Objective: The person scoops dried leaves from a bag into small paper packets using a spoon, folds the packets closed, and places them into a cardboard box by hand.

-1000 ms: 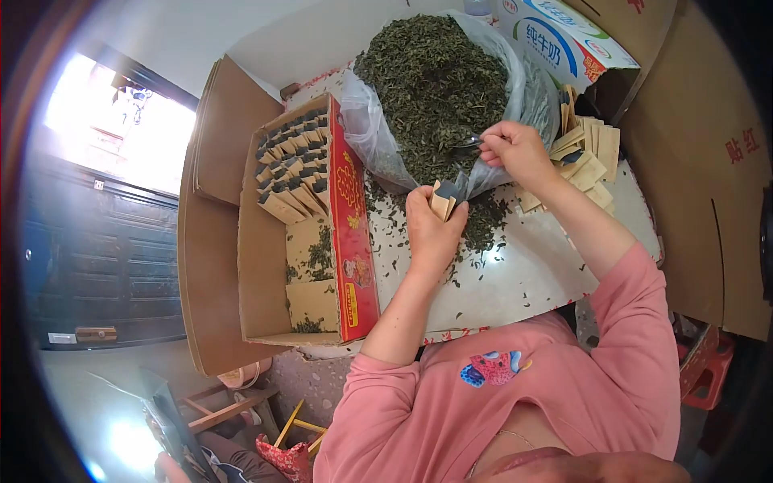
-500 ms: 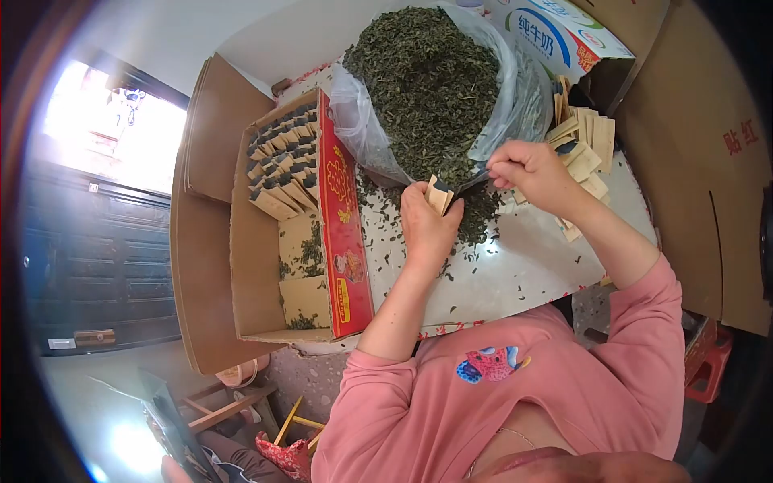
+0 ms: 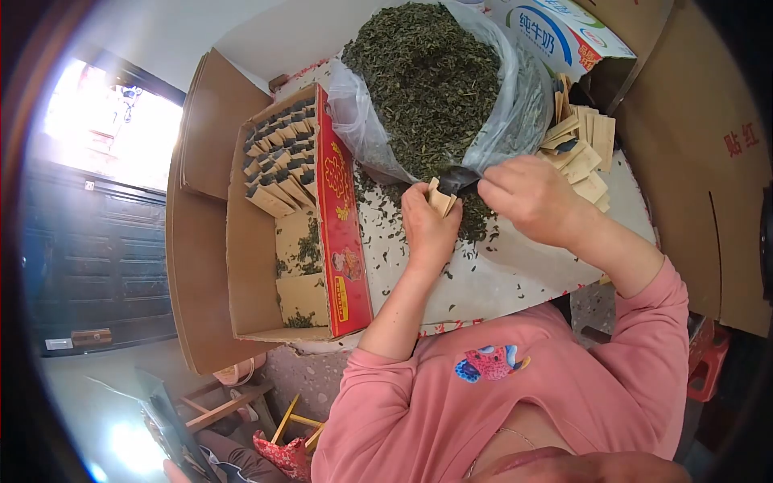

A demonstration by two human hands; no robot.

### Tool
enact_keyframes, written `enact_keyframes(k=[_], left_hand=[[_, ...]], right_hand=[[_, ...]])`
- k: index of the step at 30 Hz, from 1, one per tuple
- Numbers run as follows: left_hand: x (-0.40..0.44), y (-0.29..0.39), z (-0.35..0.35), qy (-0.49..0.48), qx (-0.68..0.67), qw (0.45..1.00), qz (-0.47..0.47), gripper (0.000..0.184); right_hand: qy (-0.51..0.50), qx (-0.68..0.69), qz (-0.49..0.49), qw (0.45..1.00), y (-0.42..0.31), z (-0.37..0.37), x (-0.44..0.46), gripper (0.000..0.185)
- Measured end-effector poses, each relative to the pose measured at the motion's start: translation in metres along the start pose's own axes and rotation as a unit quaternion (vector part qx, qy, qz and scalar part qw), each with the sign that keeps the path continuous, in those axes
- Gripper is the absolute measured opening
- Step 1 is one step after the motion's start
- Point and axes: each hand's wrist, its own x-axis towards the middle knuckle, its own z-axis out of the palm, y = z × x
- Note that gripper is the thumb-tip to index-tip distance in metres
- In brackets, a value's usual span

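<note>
My left hand [image 3: 428,229] is closed around a small brown paper packet [image 3: 439,198], held upright with its mouth up. Closed fingers of my right hand [image 3: 531,197] grip a dark scoop [image 3: 459,179], whose end lies right at the packet's mouth. Whether leaves are inside the packet is hidden. Just beyond both hands, a clear plastic bag [image 3: 515,88] stands open, heaped with dried green leaves [image 3: 423,76]. Loose leaves [image 3: 477,221] lie on the white tabletop under the hands.
Left of my hands, an open cardboard box [image 3: 250,298] with a red side holds rows of filled packets [image 3: 282,157] and some spilled leaves. Flat paper packets [image 3: 592,149] lie piled at the right, near a milk carton [image 3: 555,36]. Another person's leg [image 3: 233,459] shows lower left.
My right hand has turned and come slightly down, and the dark scoop now shows at the packet's mouth. My left hand holds the packet in nearly the same place.
</note>
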Motion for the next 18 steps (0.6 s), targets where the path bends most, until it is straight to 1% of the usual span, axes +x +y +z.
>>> enact_keyframes(k=[2, 3, 5, 6, 8, 9, 11, 12, 14, 15, 17, 18], left_hand=[[0.0, -0.002, -0.001, -0.001, -0.032, 0.999, -0.01, 0.048], [-0.001, -0.003, 0.0, 0.0, -0.033, 0.999, -0.01, 0.048], [-0.002, -0.005, -0.001, 0.002, -0.035, 0.999, -0.013, 0.047], [-0.003, -0.005, -0.002, 0.003, -0.035, 0.999, -0.013, 0.047], [-0.004, -0.003, -0.005, -0.002, -0.031, 0.999, -0.016, 0.047], [-0.004, -0.003, -0.005, -0.002, -0.031, 0.999, -0.016, 0.047], [-0.005, -0.005, -0.005, -0.007, -0.036, 0.999, -0.007, 0.047], [-0.005, -0.006, -0.005, -0.007, -0.035, 0.999, -0.006, 0.047], [-0.005, -0.006, -0.005, -0.017, -0.052, 0.998, -0.021, 0.048], [-0.004, -0.006, -0.005, -0.017, -0.051, 0.998, -0.02, 0.048], [-0.003, -0.004, -0.006, -0.017, -0.059, 0.998, -0.026, 0.05], [-0.003, -0.004, -0.006, -0.017, -0.059, 0.998, -0.026, 0.05]], right_hand=[[0.055, 0.043, 0.053, 0.996, 0.01, 0.006, -0.001, 0.013], [0.055, 0.043, 0.053, 0.996, 0.015, 0.01, 0.001, 0.013], [0.059, 0.112, 0.211, 0.969, 0.025, 0.017, 0.004, 0.008], [0.059, 0.113, 0.211, 0.969, 0.029, 0.019, 0.007, 0.008], [0.003, 0.156, 0.312, 0.937, 0.038, 0.022, 0.018, 0.011], [0.004, 0.156, 0.312, 0.937, 0.043, 0.026, 0.024, 0.011], [-0.072, 0.292, 0.432, 0.85, 0.049, 0.038, 0.035, 0.013], [-0.071, 0.292, 0.431, 0.851, 0.051, 0.048, 0.038, 0.013], [-0.004, 0.273, 0.443, 0.854, 0.052, 0.07, 0.044, 0.015], [-0.003, 0.274, 0.443, 0.854, 0.054, 0.081, 0.046, 0.015], [0.05, 0.338, 0.471, 0.813, 0.054, 0.094, 0.052, 0.016], [0.05, 0.339, 0.471, 0.813, 0.053, 0.095, 0.054, 0.016]])
